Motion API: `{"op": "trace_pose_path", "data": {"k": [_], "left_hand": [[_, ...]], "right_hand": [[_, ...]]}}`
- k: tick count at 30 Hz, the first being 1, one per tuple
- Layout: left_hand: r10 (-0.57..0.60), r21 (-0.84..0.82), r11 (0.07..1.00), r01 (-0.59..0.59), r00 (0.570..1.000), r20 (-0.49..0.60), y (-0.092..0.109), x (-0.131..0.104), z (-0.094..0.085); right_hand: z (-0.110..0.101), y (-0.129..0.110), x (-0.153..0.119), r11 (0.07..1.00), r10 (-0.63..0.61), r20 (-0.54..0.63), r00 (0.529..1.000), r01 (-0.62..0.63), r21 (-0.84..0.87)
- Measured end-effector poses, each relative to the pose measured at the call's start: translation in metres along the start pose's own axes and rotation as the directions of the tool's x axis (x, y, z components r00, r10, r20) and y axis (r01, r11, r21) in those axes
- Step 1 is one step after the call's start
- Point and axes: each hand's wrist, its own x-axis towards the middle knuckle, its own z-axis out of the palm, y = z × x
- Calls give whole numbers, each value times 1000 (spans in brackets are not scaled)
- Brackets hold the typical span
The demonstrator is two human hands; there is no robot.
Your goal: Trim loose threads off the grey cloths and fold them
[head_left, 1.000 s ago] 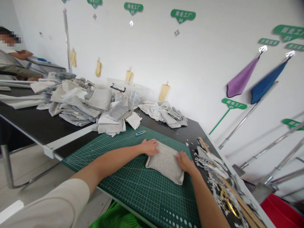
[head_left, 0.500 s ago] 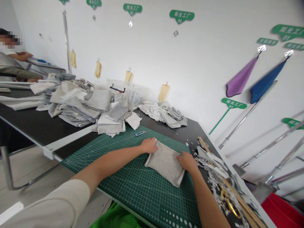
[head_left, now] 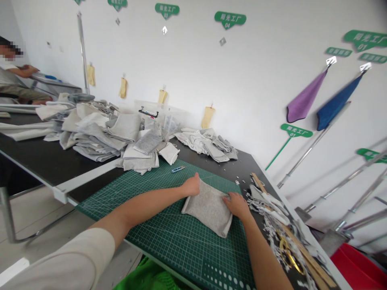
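Observation:
A folded piece of light grey cloth (head_left: 209, 208) lies on the green cutting mat (head_left: 157, 229), its sides slightly rolled. At its upper left corner my left hand (head_left: 191, 186) is closed on the fabric, the thumb sticking up. My right hand (head_left: 237, 204) grips the upper right edge, with the fingertips partly hidden under the palm and fabric. Beyond the cloth, a small blue thread snipper (head_left: 178, 169) rests near the mat's far edge.
A large heap of grey and white cloth pieces (head_left: 99, 131) fills the left back, beside a clear plastic box (head_left: 181, 117). Another cloth pile (head_left: 208, 143) lies behind the mat. Gold-handled scissors (head_left: 290, 257), wooden strips (head_left: 311, 262) and scraps line the right edge. A person (head_left: 15, 78) sits far left.
My left hand has curled from lying over the cloth's corner into a closed grip with the thumb raised. The upper left corner of the cloth is pulled up slightly.

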Motion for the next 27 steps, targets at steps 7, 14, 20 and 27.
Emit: {"op": "trace_pose_path", "data": {"k": [7, 14, 20, 27], "left_hand": [[-63, 66, 996, 57, 993, 98, 2, 0, -7], [-32, 113, 993, 16, 991, 133, 2, -2, -11], [-4, 113, 994, -11, 991, 132, 3, -3, -12], [11, 60, 998, -16, 997, 76, 7, -3, -11]], "right_hand": [[7, 0, 2, 999, -25, -3, 1000, 25, 33], [18, 8, 8, 994, -68, -16, 998, 69, 86], [26, 12, 11, 990, -77, -45, 996, 82, 112], [27, 13, 11, 989, -79, -55, 995, 85, 117]]}}
